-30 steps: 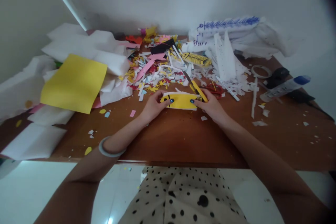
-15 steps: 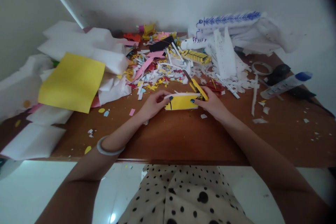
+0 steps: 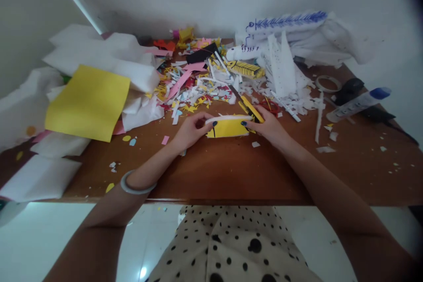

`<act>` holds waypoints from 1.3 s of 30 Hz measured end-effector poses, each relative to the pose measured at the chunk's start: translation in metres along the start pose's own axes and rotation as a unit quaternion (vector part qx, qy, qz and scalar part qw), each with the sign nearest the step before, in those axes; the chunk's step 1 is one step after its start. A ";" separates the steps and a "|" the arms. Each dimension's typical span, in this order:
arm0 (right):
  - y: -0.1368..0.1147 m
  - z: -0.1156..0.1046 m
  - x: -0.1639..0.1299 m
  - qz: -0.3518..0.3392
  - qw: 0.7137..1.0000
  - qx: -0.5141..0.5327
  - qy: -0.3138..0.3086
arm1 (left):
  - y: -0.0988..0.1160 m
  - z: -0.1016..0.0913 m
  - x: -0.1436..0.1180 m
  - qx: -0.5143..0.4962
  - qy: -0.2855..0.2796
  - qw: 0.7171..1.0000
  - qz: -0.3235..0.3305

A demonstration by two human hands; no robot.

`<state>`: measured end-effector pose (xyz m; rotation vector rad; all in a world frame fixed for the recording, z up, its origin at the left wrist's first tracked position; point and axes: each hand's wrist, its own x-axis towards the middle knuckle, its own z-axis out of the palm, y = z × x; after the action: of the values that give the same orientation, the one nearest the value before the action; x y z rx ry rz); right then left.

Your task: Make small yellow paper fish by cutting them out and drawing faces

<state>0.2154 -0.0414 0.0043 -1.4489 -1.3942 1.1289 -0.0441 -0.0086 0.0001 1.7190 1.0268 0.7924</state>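
Yellow card (image 3: 228, 128) lies on table (image 3: 231, 172) at center, long axis running 9–3 o'clock. L hand (image 3: 190, 131) pinches its 9 o'clock end, R hand (image 3: 269, 127) its 3 o'clock end; both equally near, fingers narrow on card. Yellow cutter (image 3: 251, 109) sits just beside R hand at 11 o'clock.

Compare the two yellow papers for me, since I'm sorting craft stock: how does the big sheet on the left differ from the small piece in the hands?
The big yellow sheet is far larger than the small yellow piece. The sheet is plain; the piece carries a black mark and a white strip along its top. The sheet lies untouched on white paper; the piece is pinched between the left hand and right hand. Both are the same bright yellow.
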 end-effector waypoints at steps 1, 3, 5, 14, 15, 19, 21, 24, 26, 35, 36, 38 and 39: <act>0.001 -0.001 0.001 -0.008 1.000 -0.005 0.007 | 0.001 0.000 -0.001 0.008 0.002 1.000 0.004; 0.004 -0.001 0.002 -0.029 0.999 -0.028 0.021 | 0.002 0.000 -0.001 0.030 0.008 0.999 0.012; 0.005 -0.001 0.002 -0.046 0.997 -0.051 0.031 | 0.002 -0.001 -0.002 0.056 0.009 0.998 0.019; 0.006 0.008 0.000 -0.058 0.995 -0.071 0.031 | 0.006 0.005 -0.003 0.160 -0.019 0.987 0.024; 0.005 0.009 0.000 -0.054 0.996 -0.071 0.028 | 0.005 0.006 -0.002 0.159 -0.013 0.987 0.023; 0.006 0.010 0.001 -0.048 0.997 -0.056 0.015 | -0.001 0.007 0.000 0.136 -0.010 0.991 0.004; 0.008 0.010 0.002 -0.053 0.997 -0.052 0.013 | -0.003 0.007 0.000 0.127 -0.005 0.992 0.010; 0.008 0.008 0.003 -0.061 0.997 -0.046 0.028 | -0.002 0.005 -0.002 0.142 0.024 0.988 0.059; 0.006 0.006 0.002 -0.045 0.998 -0.006 0.033 | 0.001 0.003 -0.003 0.186 0.051 0.975 0.114; -0.002 -0.005 0.002 -0.003 0.995 0.078 0.058 | 0.017 -0.021 -0.008 0.354 -0.127 0.906 0.193; -0.001 -0.005 0.003 -0.009 0.996 0.065 0.058 | 0.018 -0.024 -0.008 0.343 -0.137 0.910 0.189; 0.001 -0.004 0.003 -0.028 0.998 0.034 0.052 | 0.020 -0.029 -0.008 0.332 -0.130 0.917 0.178; 0.002 -0.003 0.002 -0.038 0.998 0.016 0.047 | 0.021 -0.031 -0.007 0.335 -0.116 0.920 0.167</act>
<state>0.2191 -0.0391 0.0033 -1.3960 -1.3499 1.0179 -0.0675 -0.0066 0.0297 2.5598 0.9026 0.4347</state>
